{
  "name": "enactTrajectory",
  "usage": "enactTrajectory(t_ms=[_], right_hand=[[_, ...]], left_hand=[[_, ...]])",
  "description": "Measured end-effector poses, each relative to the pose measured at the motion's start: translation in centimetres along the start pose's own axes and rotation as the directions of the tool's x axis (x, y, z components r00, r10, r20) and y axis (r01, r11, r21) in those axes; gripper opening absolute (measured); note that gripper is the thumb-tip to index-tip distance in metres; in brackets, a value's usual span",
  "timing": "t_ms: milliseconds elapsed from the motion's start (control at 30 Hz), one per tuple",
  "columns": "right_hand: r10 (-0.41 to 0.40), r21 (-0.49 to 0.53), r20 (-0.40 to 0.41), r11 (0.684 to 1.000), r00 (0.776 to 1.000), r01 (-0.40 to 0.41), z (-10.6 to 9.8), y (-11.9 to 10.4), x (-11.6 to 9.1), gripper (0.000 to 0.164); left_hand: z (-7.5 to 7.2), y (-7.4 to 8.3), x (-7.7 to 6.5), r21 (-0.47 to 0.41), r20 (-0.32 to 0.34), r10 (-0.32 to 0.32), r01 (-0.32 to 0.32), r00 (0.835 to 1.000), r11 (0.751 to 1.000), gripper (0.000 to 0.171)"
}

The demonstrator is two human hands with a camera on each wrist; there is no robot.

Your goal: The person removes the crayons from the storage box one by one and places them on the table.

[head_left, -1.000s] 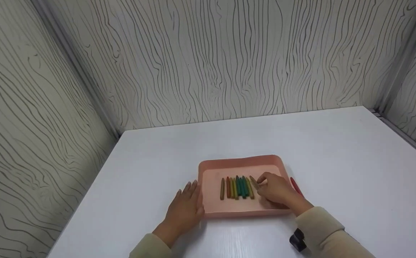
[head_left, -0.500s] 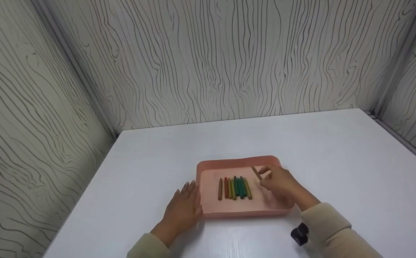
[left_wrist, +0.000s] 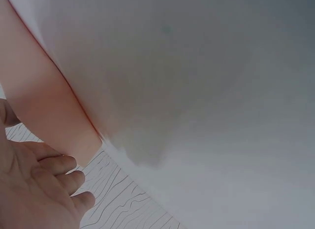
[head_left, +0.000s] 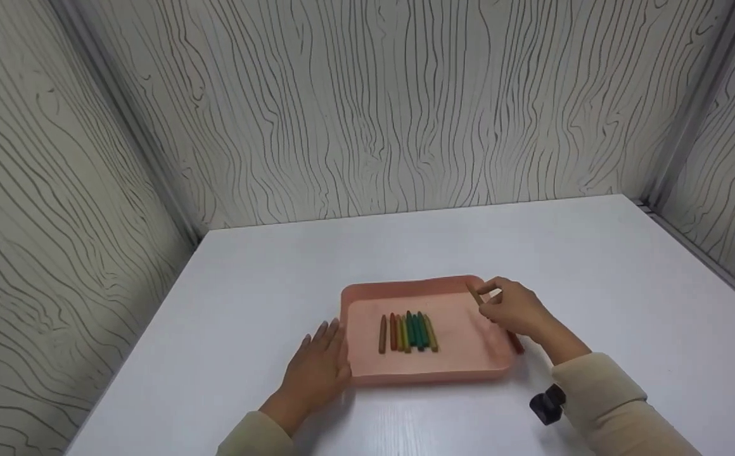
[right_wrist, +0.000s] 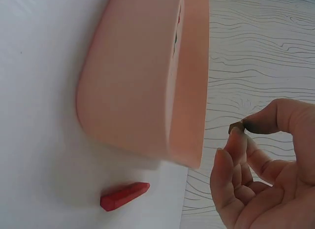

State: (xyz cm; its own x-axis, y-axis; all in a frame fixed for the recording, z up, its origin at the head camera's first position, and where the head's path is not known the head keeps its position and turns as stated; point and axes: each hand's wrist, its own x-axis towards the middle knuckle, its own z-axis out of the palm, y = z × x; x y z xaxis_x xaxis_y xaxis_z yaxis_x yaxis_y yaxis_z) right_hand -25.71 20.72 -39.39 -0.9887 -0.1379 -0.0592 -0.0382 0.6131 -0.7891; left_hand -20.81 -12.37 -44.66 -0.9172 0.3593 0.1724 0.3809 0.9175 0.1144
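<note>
A pink tray (head_left: 431, 379) stands on the table, with a row of several crayons (head_left: 414, 330) in brown, red, yellow and green lying side by side in it. My left hand (head_left: 314, 368) lies with extended fingers against the tray's left side; the left wrist view shows the fingers by the tray wall (left_wrist: 51, 91). Between thumb and fingertips my right hand (head_left: 519, 309) pinches a brown crayon (head_left: 473, 293) over the tray's right rim. In the right wrist view only the crayon's end (right_wrist: 236, 127) shows. A red crayon (right_wrist: 123, 196) lies on the table outside the tray.
The white table (head_left: 266, 272) is bounded by wood-grain patterned panels (head_left: 355, 114) at the back and sides. A small black device (head_left: 547, 405) sits by the right sleeve's cuff (head_left: 602, 380).
My right hand has lifted the brown crayon from the right end of the row and carried it rightward to the tray's rim. The left hand stays against the tray.
</note>
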Motion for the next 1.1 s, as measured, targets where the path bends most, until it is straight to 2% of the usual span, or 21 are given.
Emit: enactTrajectory(t_ms=[267, 533, 767, 933, 1100], right_hand=[[0.015, -0.042, -0.029, 0.999, 0.999, -0.016, -2.0, 2.2, -0.4, 0.038], [0.054, -0.072, -0.058, 0.996, 0.997, -0.058, -3.0, 4.8, -1.1, 0.038], [0.087, -0.085, -0.034, 0.992, 0.996, -0.09, -2.8, 6.3, -1.6, 0.038], [0.114, -0.109, -0.022, 0.987, 0.993, -0.116, -2.2, 6.7, -1.7, 0.039], [0.14, -0.148, -0.01, 0.979, 0.99, -0.14, -1.8, 6.9, -1.7, 0.04]], left_hand=[[0.0, 0.0, 0.1, 0.001, -0.009, -0.002, 0.002, 1.0, 1.0, 0.051], [0.0, -0.1, 0.1, -0.008, -0.008, -0.001, 0.001, 1.0, 1.0, 0.052], [0.0, -0.1, -0.2, -0.015, 0.002, 0.009, -0.009, 1.0, 1.0, 0.053], [0.0, -0.1, -0.2, -0.003, -0.018, 0.024, -0.024, 1.0, 1.0, 0.053], [-0.1, -0.1, -0.1, 0.001, -0.005, 0.015, -0.015, 1.0, 1.0, 0.054]])
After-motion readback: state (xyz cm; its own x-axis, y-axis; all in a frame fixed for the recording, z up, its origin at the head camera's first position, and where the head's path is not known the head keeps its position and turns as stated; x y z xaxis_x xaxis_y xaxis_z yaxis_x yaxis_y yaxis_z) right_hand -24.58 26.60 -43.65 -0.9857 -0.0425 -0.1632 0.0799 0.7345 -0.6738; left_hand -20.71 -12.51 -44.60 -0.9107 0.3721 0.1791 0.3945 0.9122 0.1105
